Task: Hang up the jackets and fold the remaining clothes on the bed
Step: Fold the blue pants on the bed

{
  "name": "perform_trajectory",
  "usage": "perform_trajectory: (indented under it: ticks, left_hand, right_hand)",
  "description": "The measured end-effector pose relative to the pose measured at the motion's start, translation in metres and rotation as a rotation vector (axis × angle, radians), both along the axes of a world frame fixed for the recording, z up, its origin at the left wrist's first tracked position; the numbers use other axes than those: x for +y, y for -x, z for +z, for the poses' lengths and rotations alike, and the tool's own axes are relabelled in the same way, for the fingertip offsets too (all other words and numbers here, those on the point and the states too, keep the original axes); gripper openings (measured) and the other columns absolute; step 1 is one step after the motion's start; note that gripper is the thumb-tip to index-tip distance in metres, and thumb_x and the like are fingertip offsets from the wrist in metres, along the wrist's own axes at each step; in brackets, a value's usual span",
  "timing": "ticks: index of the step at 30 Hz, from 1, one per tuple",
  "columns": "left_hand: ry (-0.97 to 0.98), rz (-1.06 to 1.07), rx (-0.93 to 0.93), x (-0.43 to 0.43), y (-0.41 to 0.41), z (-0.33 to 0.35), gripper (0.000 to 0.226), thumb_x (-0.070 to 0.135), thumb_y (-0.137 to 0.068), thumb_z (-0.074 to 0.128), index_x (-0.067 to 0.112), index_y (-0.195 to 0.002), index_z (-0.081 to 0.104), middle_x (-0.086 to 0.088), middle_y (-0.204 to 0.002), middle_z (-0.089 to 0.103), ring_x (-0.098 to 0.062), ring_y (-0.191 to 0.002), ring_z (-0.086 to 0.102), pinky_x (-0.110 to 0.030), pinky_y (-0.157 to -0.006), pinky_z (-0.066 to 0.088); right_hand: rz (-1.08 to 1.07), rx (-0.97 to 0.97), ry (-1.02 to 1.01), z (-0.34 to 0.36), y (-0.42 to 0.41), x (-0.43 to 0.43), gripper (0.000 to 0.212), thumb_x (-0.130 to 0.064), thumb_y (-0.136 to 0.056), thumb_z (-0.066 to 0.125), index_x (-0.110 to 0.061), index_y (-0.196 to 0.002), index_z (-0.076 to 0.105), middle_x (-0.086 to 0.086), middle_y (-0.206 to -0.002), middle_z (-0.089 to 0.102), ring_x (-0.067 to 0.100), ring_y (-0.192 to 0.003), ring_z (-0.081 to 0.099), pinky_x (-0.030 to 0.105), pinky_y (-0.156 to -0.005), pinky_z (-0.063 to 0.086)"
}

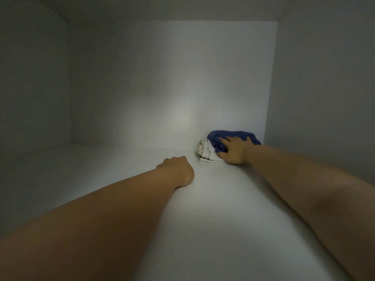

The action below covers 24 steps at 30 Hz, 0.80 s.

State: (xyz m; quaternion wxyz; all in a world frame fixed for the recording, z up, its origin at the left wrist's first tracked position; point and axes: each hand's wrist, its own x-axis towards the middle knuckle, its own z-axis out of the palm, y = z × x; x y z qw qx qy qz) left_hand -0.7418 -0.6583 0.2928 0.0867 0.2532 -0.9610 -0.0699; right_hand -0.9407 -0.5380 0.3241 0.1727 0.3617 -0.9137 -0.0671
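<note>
Left hand point(176, 169): fingers are curling out of sight behind the knuckles. Right hand point(235, 151) is covering part of the blue garment point(239, 134) and white cloth point(207, 153); garment types unreadable. Both forearms are running off the frame edges.

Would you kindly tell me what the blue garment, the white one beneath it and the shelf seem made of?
Blue folded garment: soft matte fabric, rumpling under the right hand. White folded garment: thin matte cloth, perhaps cotton, layered edges. White shelf board: smooth, probably laminate, faint sheen.
</note>
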Motion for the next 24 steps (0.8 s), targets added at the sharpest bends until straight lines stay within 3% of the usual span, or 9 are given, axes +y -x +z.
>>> perform_trajectory:
  ticks: [2,4,7,9,13,20,24]
  left_hand:
    - [0.023,-0.026,-0.042,0.002,0.001,0.003,0.043,0.023,-0.100,0.031,0.009,-0.140,0.034,-0.014,-0.143,0.040,-0.030,-0.129,0.039,-0.039,-0.107,0.034]
    - [0.064,-0.056,-0.097,0.005,-0.002,0.010,0.046,0.029,-0.103,0.028,0.008,-0.145,0.028,-0.015,-0.149,0.034,-0.031,-0.133,0.036,-0.036,-0.108,0.031]
    - [0.166,-0.063,-0.205,0.002,-0.016,0.022,0.059,0.042,-0.104,0.026,0.010,-0.152,0.012,-0.012,-0.158,0.019,-0.029,-0.143,0.024,-0.036,-0.114,0.021]
    - [0.286,-0.018,-0.226,-0.010,-0.026,0.032,0.062,0.046,-0.102,0.029,0.013,-0.152,0.015,-0.010,-0.157,0.022,-0.030,-0.142,0.027,-0.040,-0.113,0.025]
    - [0.481,0.082,-0.072,-0.020,-0.050,0.046,0.054,0.044,-0.101,0.033,0.016,-0.147,0.026,-0.009,-0.148,0.033,-0.030,-0.134,0.034,-0.044,-0.105,0.033]
    - [0.632,0.208,0.208,0.016,-0.108,0.049,0.054,0.031,-0.097,0.042,0.015,-0.145,0.024,-0.010,-0.150,0.025,-0.030,-0.142,0.017,-0.048,-0.112,0.021]
    - [0.848,0.228,0.180,0.044,-0.164,0.045,0.062,0.033,-0.096,0.043,0.014,-0.149,0.016,-0.013,-0.155,0.016,-0.032,-0.146,0.006,-0.051,-0.114,0.014]
  right_hand:
    - [-0.079,-0.015,-0.099,0.003,-0.005,-0.003,0.069,-0.060,-0.095,0.023,-0.025,-0.152,0.010,0.005,-0.157,0.021,0.030,-0.142,0.023,0.059,-0.112,0.017]
    - [-0.081,0.046,-0.150,0.010,-0.015,-0.008,0.066,-0.055,-0.097,0.024,-0.020,-0.152,0.012,0.008,-0.154,0.025,0.032,-0.138,0.028,0.058,-0.109,0.023]
    - [0.004,0.172,-0.202,0.023,-0.031,-0.015,0.066,-0.050,-0.097,0.031,-0.014,-0.150,0.017,0.010,-0.150,0.029,0.032,-0.132,0.037,0.051,-0.104,0.035]
    - [0.085,0.207,-0.175,0.035,-0.044,-0.019,0.064,-0.048,-0.097,0.034,-0.014,-0.149,0.018,0.009,-0.148,0.030,0.031,-0.130,0.039,0.046,-0.102,0.038]
    - [0.148,0.242,-0.209,0.055,-0.080,-0.025,0.066,-0.046,-0.098,0.039,-0.014,-0.151,0.015,0.010,-0.155,0.021,0.030,-0.137,0.032,0.048,-0.106,0.036]
    - [0.197,0.311,-0.142,0.057,-0.160,-0.003,0.058,-0.041,-0.098,0.040,-0.014,-0.146,0.024,0.008,-0.142,0.039,0.028,-0.125,0.043,0.045,-0.095,0.045]
    - [0.213,0.306,-0.065,0.040,-0.221,0.020,0.055,-0.039,-0.098,0.040,-0.012,-0.144,0.027,0.008,-0.137,0.041,0.028,-0.120,0.045,0.042,-0.094,0.044]
